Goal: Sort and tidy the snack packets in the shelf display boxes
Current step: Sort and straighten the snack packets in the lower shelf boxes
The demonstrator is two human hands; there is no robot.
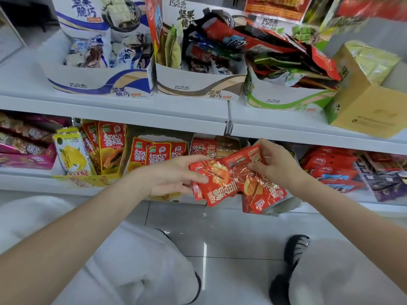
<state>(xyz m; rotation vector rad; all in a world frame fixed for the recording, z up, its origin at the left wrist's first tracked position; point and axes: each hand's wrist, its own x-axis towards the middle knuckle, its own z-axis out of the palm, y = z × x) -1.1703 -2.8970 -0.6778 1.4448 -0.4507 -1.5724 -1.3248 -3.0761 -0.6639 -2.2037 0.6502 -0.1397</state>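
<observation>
The long white metal upper shelf (pixel 114 108) carries four cardboard display boxes, and the trouble starts there. The green-and-white cardboard box (pixel 284 97), third from the left, is heaped with red, green and dark foil packets (pixel 293 60) that spill over its rim; I'd judge a knock to that shelf would send some of them sliding down onto the person's arms below. To its right the tall gold-and-green cardboard carton (pixel 365 102) sits skewed, one corner out past the shelf lip, so it looks the likeliest thing to tip.

On the lower shelf, left, the yellow cardboard box (pixel 88 180) holds upright red papaya packets and a yellow packet (pixel 72 150) that leans out over the left side; a brush from the left forearm could pull it out.

Nearer, in front of the lower shelf's middle box, the task's bundle is in the air: a fan of glossy red plastic snack packets (pixel 237 179), held between both hands. The left hand (pixel 174 175) grips the left end, thumb on top and fingers under. The right hand (pixel 273 164) pinches the upper right packets with curled fingers. The lowest packet (pixel 264 201) hangs loose below the right hand and seems barely caught; being slick, it could slip to the grey tiled floor (pixel 220 238) if either grip shifts while squaring the stack.
</observation>
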